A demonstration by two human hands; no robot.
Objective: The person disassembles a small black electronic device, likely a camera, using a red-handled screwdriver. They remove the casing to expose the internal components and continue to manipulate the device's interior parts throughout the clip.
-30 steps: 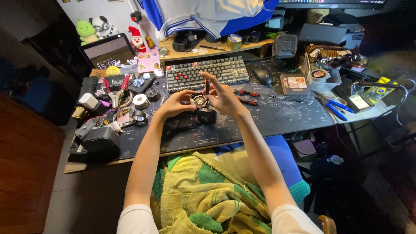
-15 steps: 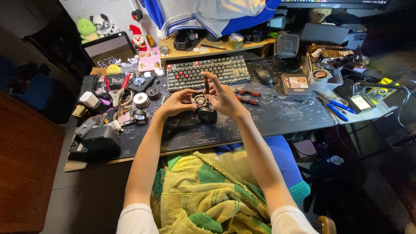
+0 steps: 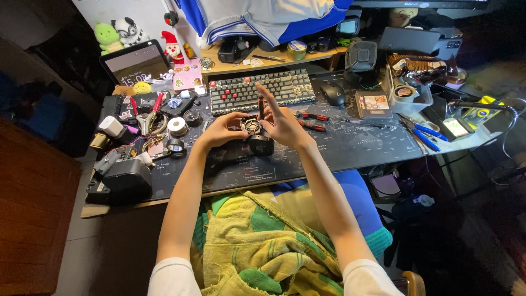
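On the tabletop's (image 3: pixel 339 151) left side lie solder spools (image 3: pixel 177 126) and pliers (image 3: pixel 147 118). At the centre, the left hand (image 3: pixel 222 130) closes its grip on a small round fan part (image 3: pixel 251 126), held above a black box (image 3: pixel 261 144). The right hand (image 3: pixel 285 125) pinches a red-handled screwdriver (image 3: pixel 261 108) upright against it, forefinger extended. A keyboard (image 3: pixel 262 90) lies behind, blue pliers (image 3: pixel 419 134) far right.

2 hands at a cluttered desk

Left hand (image 3: pixel 219 131) and right hand (image 3: pixel 285 125) grip a small fan (image 3: pixel 251 125) at frame centre, below the keyboard (image 3: pixel 262 90).

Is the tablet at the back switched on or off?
On. The tablet leans upright, and its screen glows grey with light shapes on it.
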